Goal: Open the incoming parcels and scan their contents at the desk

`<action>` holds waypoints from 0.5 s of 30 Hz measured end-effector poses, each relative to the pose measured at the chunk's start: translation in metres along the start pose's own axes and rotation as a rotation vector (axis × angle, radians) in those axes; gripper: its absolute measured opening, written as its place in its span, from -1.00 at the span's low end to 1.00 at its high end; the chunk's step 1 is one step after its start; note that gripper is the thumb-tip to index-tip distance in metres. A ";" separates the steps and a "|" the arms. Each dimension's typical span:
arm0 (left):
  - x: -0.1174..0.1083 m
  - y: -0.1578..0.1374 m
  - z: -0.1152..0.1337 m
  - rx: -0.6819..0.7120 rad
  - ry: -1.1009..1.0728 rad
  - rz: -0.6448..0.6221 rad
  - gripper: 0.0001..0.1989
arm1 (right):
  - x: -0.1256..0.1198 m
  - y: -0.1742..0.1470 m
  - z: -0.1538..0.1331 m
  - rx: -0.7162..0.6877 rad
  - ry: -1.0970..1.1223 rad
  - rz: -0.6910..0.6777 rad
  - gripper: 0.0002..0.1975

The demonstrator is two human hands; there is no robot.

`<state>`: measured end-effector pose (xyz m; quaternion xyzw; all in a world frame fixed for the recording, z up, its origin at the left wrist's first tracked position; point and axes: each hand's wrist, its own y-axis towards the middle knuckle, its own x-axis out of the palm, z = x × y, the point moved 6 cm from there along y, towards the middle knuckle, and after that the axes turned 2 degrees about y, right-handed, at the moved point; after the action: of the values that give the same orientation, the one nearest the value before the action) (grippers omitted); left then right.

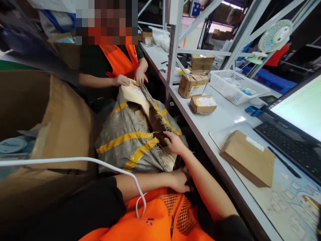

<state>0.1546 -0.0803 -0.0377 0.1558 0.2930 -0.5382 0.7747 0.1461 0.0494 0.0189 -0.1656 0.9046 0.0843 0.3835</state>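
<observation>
A large grey woven sack (110, 137) with yellow tape strips stands in front of me, torn open along its top with frayed edges. Cardboard shows inside the opening. My right hand (175, 143) is over the near end of the tear, its index finger stretched out and apart from the thumb, and I see nothing held in it. My left hand (179, 180) lies low at the sack's near right side, crossing under my right forearm; its fingers are partly hidden. Across the sack, another person's two hands hold a cream padded envelope (135, 95) at the sack's far edge.
A large open carton (67, 124) stands at left, and a white cable (100, 162) crosses in front of me. The desk (190, 124) at right bears small parcels (203, 104), a white basket (233, 93), a flat brown box (247, 157), a keyboard (281, 140) and a monitor (301, 103).
</observation>
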 end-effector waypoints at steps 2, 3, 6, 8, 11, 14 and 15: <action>-0.029 -0.032 0.002 -0.064 0.144 -0.011 -0.35 | 0.021 0.034 0.037 0.138 -0.116 -0.045 -0.38; -0.054 -0.049 0.001 -0.088 0.187 0.023 -0.41 | 0.026 0.041 0.055 0.196 -0.158 -0.040 -0.31; -0.155 -0.093 -0.028 -0.180 0.200 0.347 -0.58 | 0.021 0.044 0.102 0.294 -0.205 0.062 -0.16; -0.214 -0.112 -0.064 -0.205 0.328 0.545 -0.52 | 0.010 0.037 0.127 0.340 -0.147 0.150 -0.14; -0.241 -0.119 -0.133 -0.447 0.506 0.316 -0.46 | -0.003 0.021 0.161 0.419 0.052 0.229 -0.12; -0.230 -0.130 -0.137 -0.477 0.557 0.227 -0.60 | -0.011 -0.006 0.186 0.468 0.141 0.285 -0.11; -0.222 -0.135 -0.121 -0.428 0.543 0.237 -0.59 | -0.012 -0.016 0.190 0.466 0.147 0.305 -0.10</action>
<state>-0.0603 0.1012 0.0158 0.1603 0.5741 -0.3101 0.7407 0.2867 0.0909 -0.1043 0.0594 0.9395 -0.0812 0.3275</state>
